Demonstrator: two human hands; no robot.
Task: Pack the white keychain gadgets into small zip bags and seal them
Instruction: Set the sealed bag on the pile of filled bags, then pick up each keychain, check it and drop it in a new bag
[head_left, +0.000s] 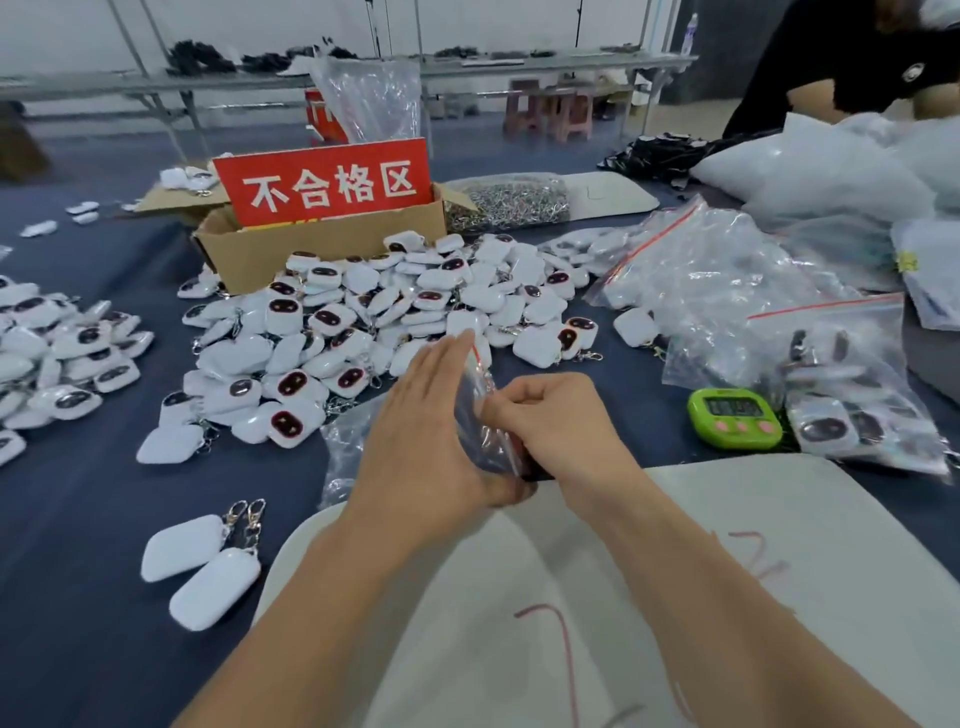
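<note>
Both hands (431, 415) (550, 415) holding zip bag (475, 395), contents blurred

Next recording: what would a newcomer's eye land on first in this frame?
The red sign with white characters, standing in a cardboard box at the back, stands out most, behind a sprawling pile of white keychain gadgets. Front and centre, the left hand holds a small zip bag while the right hand pinches its top; a green timer sits to the right.
</note>
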